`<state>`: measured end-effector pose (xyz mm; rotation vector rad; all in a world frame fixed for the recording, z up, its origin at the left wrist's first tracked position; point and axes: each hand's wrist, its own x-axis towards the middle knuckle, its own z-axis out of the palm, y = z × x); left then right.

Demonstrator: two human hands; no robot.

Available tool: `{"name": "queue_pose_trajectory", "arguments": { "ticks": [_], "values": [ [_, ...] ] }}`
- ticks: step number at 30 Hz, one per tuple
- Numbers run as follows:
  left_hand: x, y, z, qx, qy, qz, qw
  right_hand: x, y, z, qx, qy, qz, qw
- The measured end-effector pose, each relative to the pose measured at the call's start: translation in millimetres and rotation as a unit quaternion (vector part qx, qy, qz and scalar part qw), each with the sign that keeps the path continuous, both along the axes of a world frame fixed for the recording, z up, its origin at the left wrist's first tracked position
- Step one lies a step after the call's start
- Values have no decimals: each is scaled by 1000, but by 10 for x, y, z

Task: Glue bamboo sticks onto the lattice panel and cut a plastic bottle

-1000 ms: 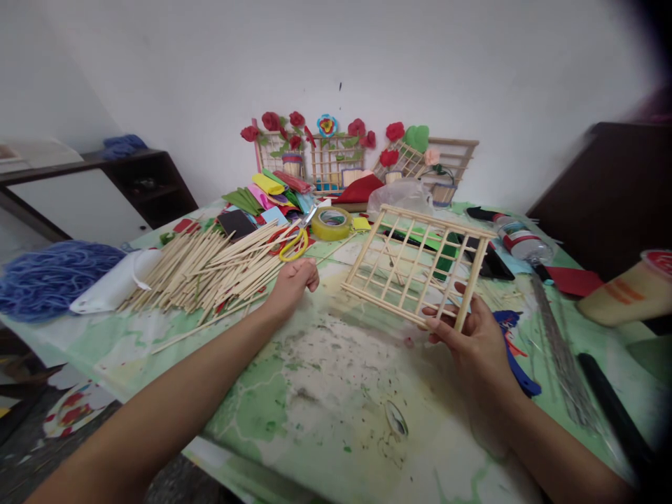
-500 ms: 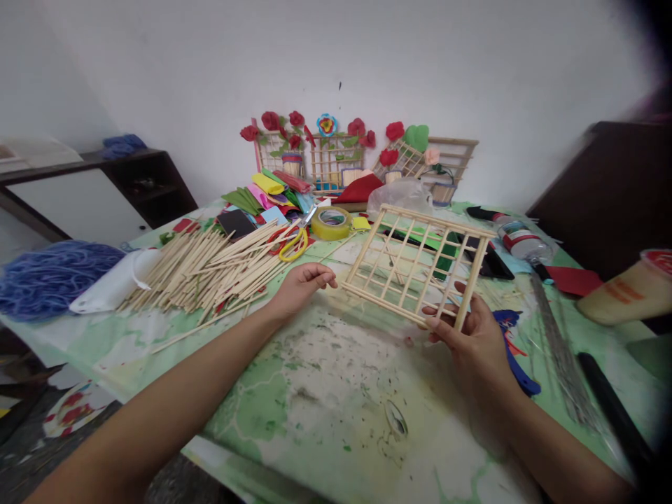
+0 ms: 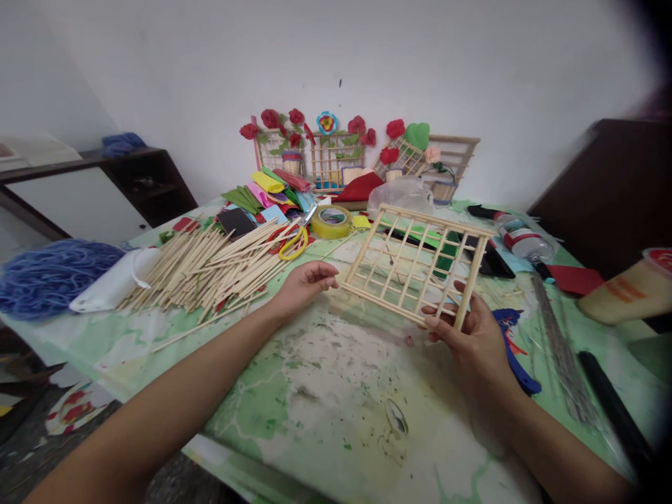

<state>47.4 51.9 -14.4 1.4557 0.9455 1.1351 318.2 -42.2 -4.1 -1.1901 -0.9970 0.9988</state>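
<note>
In my right hand (image 3: 465,329) is a lattice panel of thin wooden sticks (image 3: 404,269), pinched at its lower right corner between thumb and fingers. The panel is tilted up above the table, with thicker sticks along its edges. My left hand (image 3: 309,283) is just off the panel's lower left corner, fingers loosely curled and the thumb slightly apart from them. Nothing shows in it. Left of that hand lies a heap of loose wooden sticks (image 3: 194,269). Yellow-handled scissors (image 3: 295,243) and a roll of tape (image 3: 332,222) lie beyond it.
Blue yarn (image 3: 57,280) and a white bottle (image 3: 113,283) lie at left. Coloured paper (image 3: 267,183) and finished lattices with paper flowers (image 3: 336,154) are at the back wall. At right are a plastic bottle (image 3: 525,238), thin wires (image 3: 564,350), a blue-handled tool (image 3: 519,367) and a cup (image 3: 630,287).
The left thumb and fingers have parted slightly, close to the panel's corner. The right hand and lattice panel have barely moved.
</note>
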Motion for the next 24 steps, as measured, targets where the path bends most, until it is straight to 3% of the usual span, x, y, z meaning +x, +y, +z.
{"name": "queue_pose_trajectory", "arguments": {
  "ticks": [5,12,24],
  "values": [
    [-44,24,-7,35,-41,9,999,-1,-2,0,-5,-12,0,1000],
    [21,-2,44,12,-107,12,994,3,7,-16,-3,2,3,1000],
    [9,12,19,8,4,45,999,14,11,-36,5,-2,6,1000]
  ]
}}
